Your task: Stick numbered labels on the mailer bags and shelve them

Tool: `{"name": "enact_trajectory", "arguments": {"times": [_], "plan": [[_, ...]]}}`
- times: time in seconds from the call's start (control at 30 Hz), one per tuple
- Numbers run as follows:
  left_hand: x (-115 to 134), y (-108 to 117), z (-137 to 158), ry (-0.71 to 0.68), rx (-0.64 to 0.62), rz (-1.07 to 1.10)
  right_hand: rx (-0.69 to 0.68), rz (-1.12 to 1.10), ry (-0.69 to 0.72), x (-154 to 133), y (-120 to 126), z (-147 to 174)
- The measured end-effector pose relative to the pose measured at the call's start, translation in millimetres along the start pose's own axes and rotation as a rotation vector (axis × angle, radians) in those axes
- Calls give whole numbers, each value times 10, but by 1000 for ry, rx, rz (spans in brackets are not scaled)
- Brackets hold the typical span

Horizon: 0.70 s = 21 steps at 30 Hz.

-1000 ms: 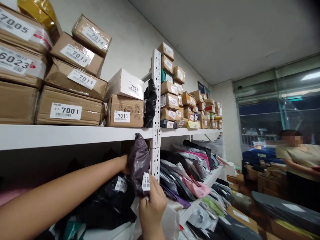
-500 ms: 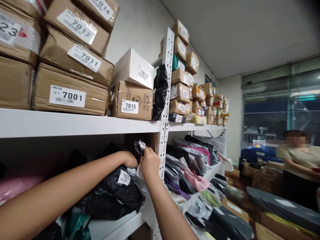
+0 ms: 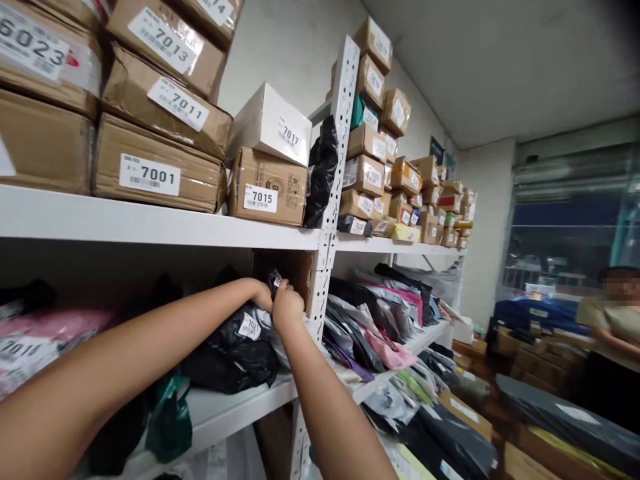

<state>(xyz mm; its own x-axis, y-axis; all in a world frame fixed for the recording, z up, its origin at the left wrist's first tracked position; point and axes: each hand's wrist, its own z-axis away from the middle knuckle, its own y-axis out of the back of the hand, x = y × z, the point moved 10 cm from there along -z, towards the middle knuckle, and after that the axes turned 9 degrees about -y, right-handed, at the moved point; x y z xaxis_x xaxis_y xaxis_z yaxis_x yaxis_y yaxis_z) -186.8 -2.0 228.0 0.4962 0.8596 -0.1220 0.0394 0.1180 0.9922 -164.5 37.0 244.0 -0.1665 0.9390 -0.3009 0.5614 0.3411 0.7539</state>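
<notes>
Both my arms reach into the lower shelf, close to the white upright post. My right hand [image 3: 289,305] is closed round a small dark plastic parcel [image 3: 274,277], whose white label sticks out above the fingers. Just left of it, my left hand [image 3: 261,293] bends down among the bags; its fingers are hidden. Below the left hand lies a black plastic parcel [image 3: 227,363] with a label reading 7021. A brown cardboard surface [image 3: 299,272] stands behind my right hand.
Labelled cardboard boxes [image 3: 165,163] fill the upper shelf [image 3: 165,223]. Pink [image 3: 65,323] and green [image 3: 170,417] bagged parcels lie at left. Beyond the perforated post [image 3: 327,267], more shelves hold boxes and bags. A person [image 3: 613,327] stands at far right.
The view has shifted, so the shelves sit higher and the person farther right. My right hand, with the dark parcel, has come closer to my left hand.
</notes>
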Motion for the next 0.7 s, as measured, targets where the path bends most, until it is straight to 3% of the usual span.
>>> {"name": "enact_trajectory", "arguments": {"times": [0.1, 0.2, 0.27, 0.3, 0.33, 0.4, 0.43, 0.5, 0.57, 0.6, 0.7], "plan": [[22, 219, 313, 170, 86, -9, -37, -42, 29, 23, 24, 59], [153, 511, 836, 263, 326, 11, -82, -107, 67, 129, 146, 267], [373, 527, 1223, 247, 501, 15, -73, -162, 98, 270, 277, 530], [535, 432, 1393, 205, 585, 46, -40, -249, 114, 366, 370, 701], [728, 253, 1531, 151, 649, 87, -2, -371, 120, 494, 461, 896], [1126, -314, 1736, -17, 817, 493, 57, -857, 47, 911, 576, 1339], [1326, -763, 1730, -36, 763, 692, 26, -1087, -54, 1168, 499, 1578], [1900, -1785, 1633, -94, 461, 1109, -56, -1376, -294, 1656, 224, 2130], [2511, -2605, 1684, -127, 176, 1619, 24, -1311, -456, 2142, 113, 2758], [2738, -2862, 1765, -121, 95, 1703, 107, -1175, -488, 2358, 156, 3082], [3252, -3188, 2081, -141, -57, 1868, 186, -886, -532, 2745, 358, 4053]]}}
